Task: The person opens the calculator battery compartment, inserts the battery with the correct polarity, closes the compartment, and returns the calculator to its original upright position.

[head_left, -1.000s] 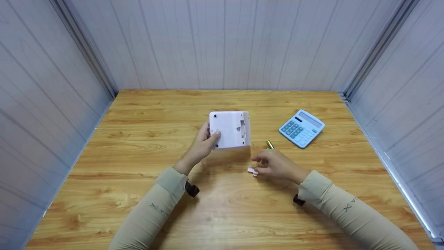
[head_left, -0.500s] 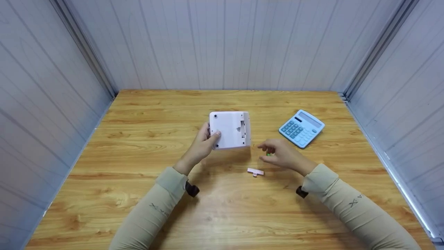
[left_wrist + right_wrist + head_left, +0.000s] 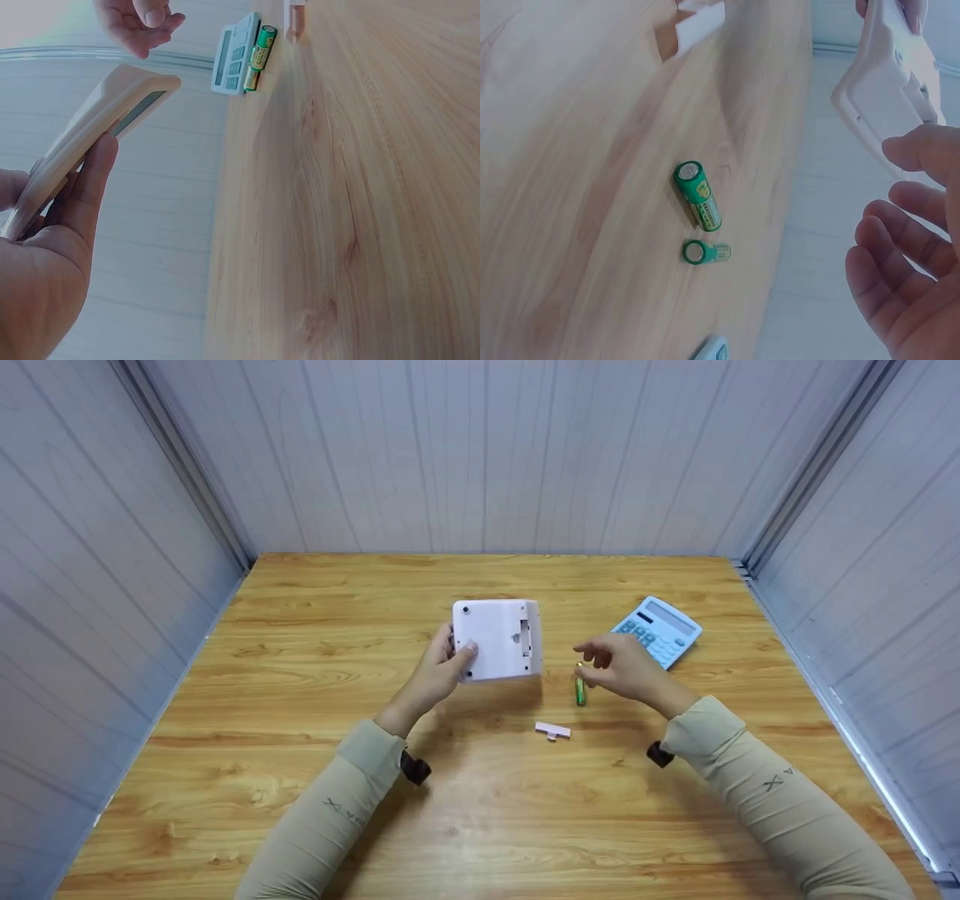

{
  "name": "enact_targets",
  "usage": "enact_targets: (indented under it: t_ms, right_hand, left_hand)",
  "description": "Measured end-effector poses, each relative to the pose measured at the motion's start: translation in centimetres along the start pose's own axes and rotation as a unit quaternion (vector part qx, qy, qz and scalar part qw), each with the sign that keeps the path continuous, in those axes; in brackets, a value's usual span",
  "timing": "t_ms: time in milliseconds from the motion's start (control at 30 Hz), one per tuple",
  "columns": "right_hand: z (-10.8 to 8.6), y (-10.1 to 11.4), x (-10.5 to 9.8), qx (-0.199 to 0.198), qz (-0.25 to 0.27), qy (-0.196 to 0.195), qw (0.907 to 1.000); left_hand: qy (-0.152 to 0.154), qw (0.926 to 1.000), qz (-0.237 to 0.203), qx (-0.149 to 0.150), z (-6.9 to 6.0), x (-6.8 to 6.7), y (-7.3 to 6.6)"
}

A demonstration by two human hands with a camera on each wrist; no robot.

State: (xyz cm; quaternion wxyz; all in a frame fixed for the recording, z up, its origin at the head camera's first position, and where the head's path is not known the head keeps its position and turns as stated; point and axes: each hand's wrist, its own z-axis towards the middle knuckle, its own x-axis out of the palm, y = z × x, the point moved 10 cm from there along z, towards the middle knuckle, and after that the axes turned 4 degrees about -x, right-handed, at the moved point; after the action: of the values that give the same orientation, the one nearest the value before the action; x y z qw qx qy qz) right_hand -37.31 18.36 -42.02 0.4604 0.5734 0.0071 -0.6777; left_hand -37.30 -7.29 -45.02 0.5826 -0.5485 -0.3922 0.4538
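Above the middle of the table (image 3: 322, 607), the pale calculator (image 3: 491, 641) is up in your left hand (image 3: 439, 666), its underside turned toward you and its display facing away. You pinch it at its left edge, thumb pressed on the back and fingers behind; that grip looks the same as a second ago. Toward the right end of the back, the battery compartment (image 3: 525, 639) lies uncovered; whether anything sits deep inside, you cannot tell from here. What has changed is your right hand (image 3: 616, 664): it was down at the small cover (image 3: 553, 730), and it has since let go and moved farther out. The cover now lies free on the wood, so that hand seems available for other handling. Its fingers are loosely bent and parted from the thumb, holding nothing, above two green batteries (image 3: 699, 201) that lie close beside each other; the right wrist view shows no contact with either. Beyond them rests a blue calculator (image 3: 667, 634), keys up, partly hidden by your right hand.
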Motion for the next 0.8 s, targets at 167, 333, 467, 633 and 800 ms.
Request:
enact_targets:
  t_ms: [167,333,467,633,800]
  right_hand:
    - [0.1,-1.3,-0.2,0.032,-0.004,-0.005,0.9995]
    - [0.1,-3.0,0.2,0.073,-0.017,0.009,0.9972]
    - [0.1,-4.1,0.8,0.105,-0.023,0.028,0.9938]
    - [0.0,-5.6,1.4,0.142,-0.014,0.044,0.9888]
    - [0.0,-6.6,2.0,0.147,-0.021,0.049,0.9877]
  left_hand:
    - [0.003,1.0,-0.001,0.0,0.0,0.0,-0.1]
    - [-0.001,1.0,0.0,-0.004,-0.1,0.0,-0.1]
    - [-0.005,1.0,-0.002,-0.006,0.0,0.0,0.0]
    - [-0.007,1.0,-0.004,-0.003,0.1,0.0,0.0]
    - [-0.008,1.0,0.0,-0.002,0.0,-0.1,0.0]
